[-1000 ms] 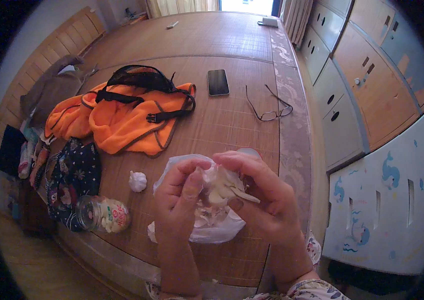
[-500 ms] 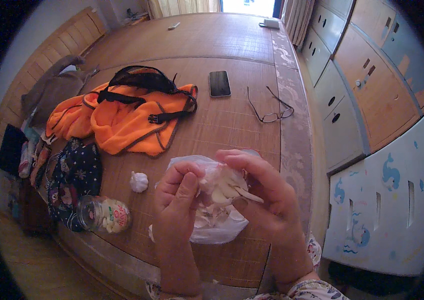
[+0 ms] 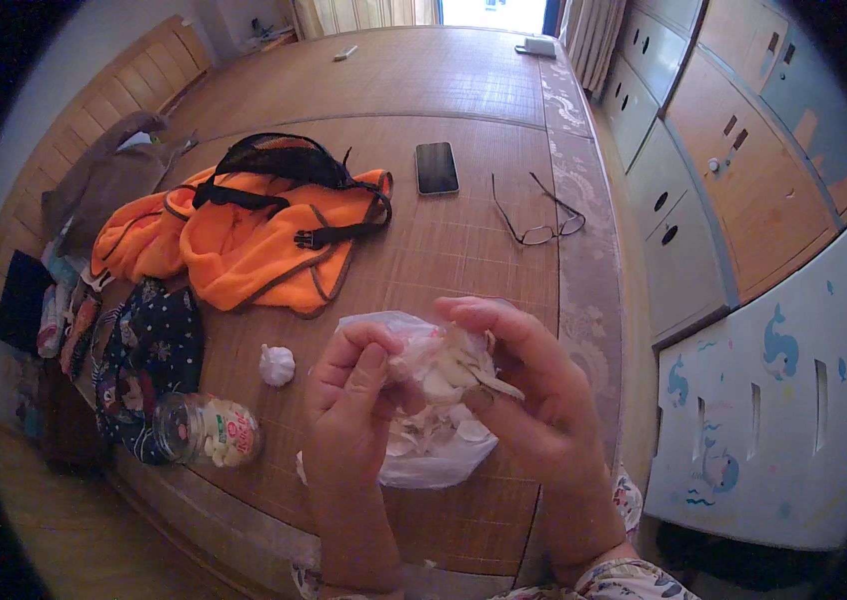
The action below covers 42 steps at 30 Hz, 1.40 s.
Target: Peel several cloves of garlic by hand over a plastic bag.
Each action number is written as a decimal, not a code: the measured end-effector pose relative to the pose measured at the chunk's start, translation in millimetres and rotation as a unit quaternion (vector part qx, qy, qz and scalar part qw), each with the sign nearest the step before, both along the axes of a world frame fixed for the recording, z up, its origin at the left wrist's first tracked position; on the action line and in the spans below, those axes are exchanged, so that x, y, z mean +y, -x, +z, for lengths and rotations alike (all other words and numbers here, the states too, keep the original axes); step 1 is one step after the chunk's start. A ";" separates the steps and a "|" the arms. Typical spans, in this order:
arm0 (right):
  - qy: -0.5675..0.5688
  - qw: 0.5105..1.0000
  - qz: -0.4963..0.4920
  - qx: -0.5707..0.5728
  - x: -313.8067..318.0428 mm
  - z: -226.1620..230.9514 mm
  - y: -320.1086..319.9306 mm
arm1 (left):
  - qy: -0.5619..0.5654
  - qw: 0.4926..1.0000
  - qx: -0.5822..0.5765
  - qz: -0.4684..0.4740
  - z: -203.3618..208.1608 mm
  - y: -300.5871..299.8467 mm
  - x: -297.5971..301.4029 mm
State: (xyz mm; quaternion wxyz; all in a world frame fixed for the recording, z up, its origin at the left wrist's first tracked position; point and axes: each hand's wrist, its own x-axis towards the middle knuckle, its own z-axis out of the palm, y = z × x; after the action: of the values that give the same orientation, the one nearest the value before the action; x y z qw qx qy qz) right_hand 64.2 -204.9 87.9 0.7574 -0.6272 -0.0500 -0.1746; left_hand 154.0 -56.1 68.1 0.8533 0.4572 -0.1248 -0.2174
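Observation:
Over a white plastic bag (image 3: 434,470) with garlic skins in it, both my hands work on a partly peeled garlic bulb (image 3: 452,375). My right hand (image 3: 534,385) is closed round the bulb, thumb on its stem end. My left hand (image 3: 352,385) pinches thumb to fingers at a piece of papery garlic skin (image 3: 409,355) on the bulb's left side. A whole garlic bulb (image 3: 278,365) lies left of the bag. Beyond it, a clear jar (image 3: 208,430) of peeled cloves lies tilted.
An orange cloth (image 3: 264,260) with black straps and a dark patterned cloth (image 3: 154,340) lie at the left. Farther off are a phone (image 3: 437,168) and eyeglasses (image 3: 541,232) on the mat (image 3: 464,260). Cabinets (image 3: 754,400) stand along the right.
My left fingers have shifted slightly, with more thin skin showing between them and the bulb. The garlic bulb has turned a little in my right hand.

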 end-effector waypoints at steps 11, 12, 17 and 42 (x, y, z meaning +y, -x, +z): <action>0.139 0.984 -0.110 0.030 -13.9 -10.3 -2.1 | -0.034 0.999 0.003 0.033 1.3 1.4 1.7; 0.208 0.965 -0.156 0.043 -18.5 -9.5 -3.1 | -0.035 0.998 -0.002 0.052 4.3 3.7 1.6; 0.368 0.895 -0.239 0.074 -39.1 -29.8 -9.7 | -0.019 0.997 -0.051 0.053 5.2 5.2 5.7; 0.480 0.827 -0.279 0.084 -35.8 -73.8 -40.4 | -0.065 0.992 -0.095 0.049 14.6 11.4 11.3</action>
State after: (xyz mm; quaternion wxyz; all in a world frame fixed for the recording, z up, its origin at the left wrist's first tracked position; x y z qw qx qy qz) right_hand 104.5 -240.7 14.1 0.2807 -0.9113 0.1136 -0.2791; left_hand 142.5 -44.8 82.8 0.8158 0.5356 -0.1687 -0.1384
